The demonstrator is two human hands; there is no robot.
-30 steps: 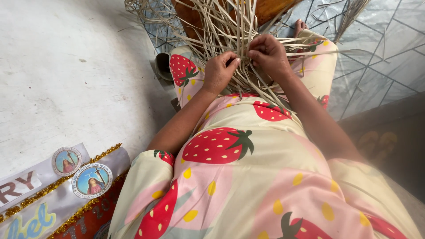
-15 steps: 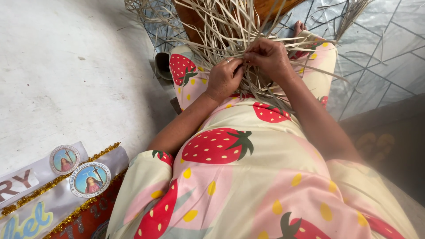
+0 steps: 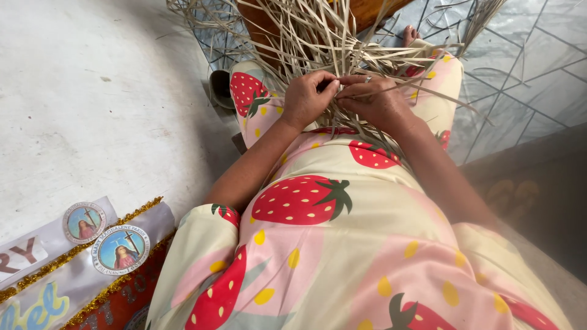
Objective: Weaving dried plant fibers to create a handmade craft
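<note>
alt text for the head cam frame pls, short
Seen from above, a seated person's left hand and right hand pinch pale straw strips fanned over their lap, against a strawberry-print dress. Grey tiled floor lies at right, a white surface and gold-trimmed sashes at left.

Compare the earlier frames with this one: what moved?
The right hand dropped from raised to lie flatter across the straw strips, level with the left hand. Both kept pinching strips over the lap; the sashes stayed put.
</note>
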